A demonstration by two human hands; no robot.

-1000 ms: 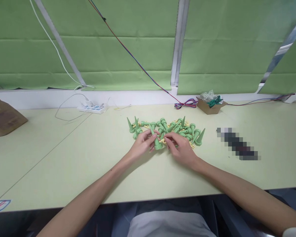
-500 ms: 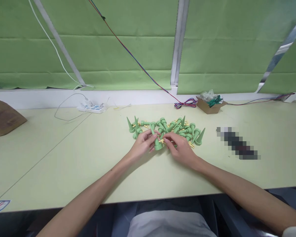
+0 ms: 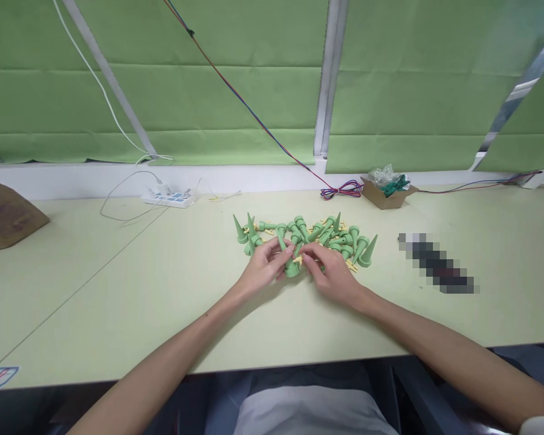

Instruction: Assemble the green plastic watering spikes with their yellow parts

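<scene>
My left hand [image 3: 263,263] is closed around a green plastic plant watering spike [image 3: 292,269], its wide capped end toward me. Pinched in the fingers of my right hand [image 3: 329,269] is a small yellow plastic valve [image 3: 298,260], held against the side of that spike near its wide end. Whether the valve sits in the spike I cannot tell. Behind both hands lies a pile of similar green spikes [image 3: 301,226], some standing point up, with yellow valves [image 3: 351,264] among them.
A small cardboard box [image 3: 388,198] with plastic wrap and green material stands at the back. Left of it is coiled red-blue wire [image 3: 342,190]. A power strip [image 3: 170,198] lies back left, a brown paper bag [image 3: 9,214] far left, a pixelated dark object [image 3: 439,266] on the right.
The spike in my left hand has tilted slightly, and its wide end sits a little lower. My left thumb has shifted slightly to the right along it. The pile is unchanged.
</scene>
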